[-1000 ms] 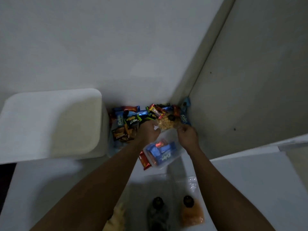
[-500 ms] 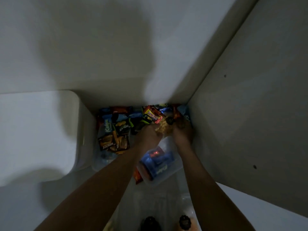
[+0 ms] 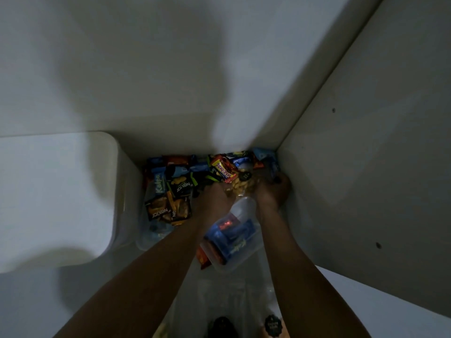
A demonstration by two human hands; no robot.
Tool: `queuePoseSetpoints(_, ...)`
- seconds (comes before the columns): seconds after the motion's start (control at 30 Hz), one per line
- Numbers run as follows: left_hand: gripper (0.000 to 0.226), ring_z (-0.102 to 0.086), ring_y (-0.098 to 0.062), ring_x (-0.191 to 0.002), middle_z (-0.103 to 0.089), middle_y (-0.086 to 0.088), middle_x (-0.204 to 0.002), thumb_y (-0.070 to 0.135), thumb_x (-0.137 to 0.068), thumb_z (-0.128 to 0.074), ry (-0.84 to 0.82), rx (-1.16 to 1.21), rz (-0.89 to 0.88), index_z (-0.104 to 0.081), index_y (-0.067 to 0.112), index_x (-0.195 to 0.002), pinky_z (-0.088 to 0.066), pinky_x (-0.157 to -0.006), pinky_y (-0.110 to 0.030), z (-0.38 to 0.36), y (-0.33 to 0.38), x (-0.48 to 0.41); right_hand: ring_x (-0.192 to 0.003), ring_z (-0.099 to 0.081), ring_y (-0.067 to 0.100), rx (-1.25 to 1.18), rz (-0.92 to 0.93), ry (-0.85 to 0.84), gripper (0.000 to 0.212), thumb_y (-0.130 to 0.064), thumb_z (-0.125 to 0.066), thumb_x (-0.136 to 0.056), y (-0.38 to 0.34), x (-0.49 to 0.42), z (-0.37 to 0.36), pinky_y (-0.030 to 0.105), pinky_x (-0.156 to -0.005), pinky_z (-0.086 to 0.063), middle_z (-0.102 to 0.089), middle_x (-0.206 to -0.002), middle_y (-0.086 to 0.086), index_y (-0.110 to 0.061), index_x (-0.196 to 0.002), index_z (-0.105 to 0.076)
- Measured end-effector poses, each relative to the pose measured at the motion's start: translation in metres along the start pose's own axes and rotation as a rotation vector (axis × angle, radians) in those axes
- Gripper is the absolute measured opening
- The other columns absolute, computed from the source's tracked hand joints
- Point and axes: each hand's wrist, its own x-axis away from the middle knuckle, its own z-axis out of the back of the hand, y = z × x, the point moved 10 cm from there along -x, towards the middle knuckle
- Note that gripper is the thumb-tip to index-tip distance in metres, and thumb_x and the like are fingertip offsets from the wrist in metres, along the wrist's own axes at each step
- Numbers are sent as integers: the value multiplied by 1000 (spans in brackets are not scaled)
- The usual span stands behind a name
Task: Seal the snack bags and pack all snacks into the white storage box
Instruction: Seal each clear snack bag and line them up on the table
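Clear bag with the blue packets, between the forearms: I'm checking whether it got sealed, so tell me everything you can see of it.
The clear bag is blurred see-through plastic with rounded corners. Inside lie several blue packets, one with yellow script, and a red-orange one. It lies slanted between the forearms, its far end reaching the left hand and right hand; whether fingers pinch it, or its seal is closed, cannot be told.

The box (image 3: 56, 198) is plain white. Just right of it lie black packets (image 3: 168, 208) with orange print and a blue packet (image 3: 158, 182) with pale lettering. Farther right of it a wrapper (image 3: 223, 170) is red and yellow. A clear bag (image 3: 240, 186) shows pale tan pieces, a second clear bag (image 3: 231, 237) blue and red wrappers.
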Motion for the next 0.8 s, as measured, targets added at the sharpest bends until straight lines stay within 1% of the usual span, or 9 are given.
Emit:
queuePoseSetpoints(0.07,29,-50,-9,-75,-70,-3,-112,33,-95,-58,9,-18,-13,-67,27,-122,-35,-60,-20,2,3,2,-113,-64,31,10,68,3,42,1,-64,-82,-5,-5,4,11,-81,-41,-67,-123,21,4,-124,-64)
queuePoseSetpoints(0.13,31,-55,-13,-83,-70,-3,-116,34,-94,-59,23,-17,-9,-66,29,-124,-38,-71,-22,5,0,2,-115,-63,32,31,132,23,44,5,-60,-84,-10,-6,8,3,-78,-34,-64,-127,23,5,-128,-61)
queuePoseSetpoints(0.2,29,-54,-12,-80,-72,-3,-111,35,-94,-61,22,-22,-2,-68,28,-121,-38,-70,-24,5,0,1,-120,-60,32,71,182,41,47,7,-55,-85,-17,-4,12,3,-82,-32,-60,-133,22,4,-133,-57)
queuePoseSetpoints(0.3,28,-53,-11,-76,-73,-2,-107,37,-92,-61,28,-33,-4,-69,30,-119,-38,-64,-22,7,2,2,-117,-62,32,111,243,36,44,8,-52,-85,-25,-1,12,19,-90,-41,-64,-127,20,2,-127,-62)
queuePoseSetpoints(0.4,29,-63,-19,-87,-73,0,-108,39,-90,-62,26,-55,21,-68,34,-118,-45,-75,-27,7,2,2,-97,-69,31,189,328,20,28,4,-58,-82,-34,3,13,20,-77,-43,-74,-104,17,-2,-105,-73)
queuePoseSetpoints(0.53,25,-66,-23,-88,-73,1,-101,41,-89,-58,20,-61,19,-70,36,-110,-49,-75,-29,9,6,7,-90,-68,31,110,346,10,25,3,-59,-81,-47,11,21,27,-74,-48,-74,-96,15,-4,-99,-74)
queuePoseSetpoints(0.67,27,-69,-19,-85,-75,4,-92,39,-76,-65,-66,282,-66,-72,36,-102,-57,-82,-39,1,26,10,-83,-61,10,28,438,-8,24,2,-59,-84,-72,39,32,6,-69,-42,-69,-94,1,-6,-104,-71)
queuePoseSetpoints(0.73,22,-67,-11,-82,-75,0,-97,24,-82,-66,-34,436,-136,-74,25,-103,-56,-80,-25,14,47,18,-78,-57,0,13,561,-37,20,3,-59,-87,-90,58,38,1,-69,-39,-67,-92,-1,-4,-103,-69)
queuePoseSetpoints(0.8,32,-61,-4,-82,-67,0,-102,7,-90,-64,10,549,-187,-65,14,-121,-48,-75,-11,34,67,30,-76,-58,-4,-2,648,-80,15,0,-59,-92,-107,74,43,2,-70,-41,-65,-89,-5,-5,-102,-68)
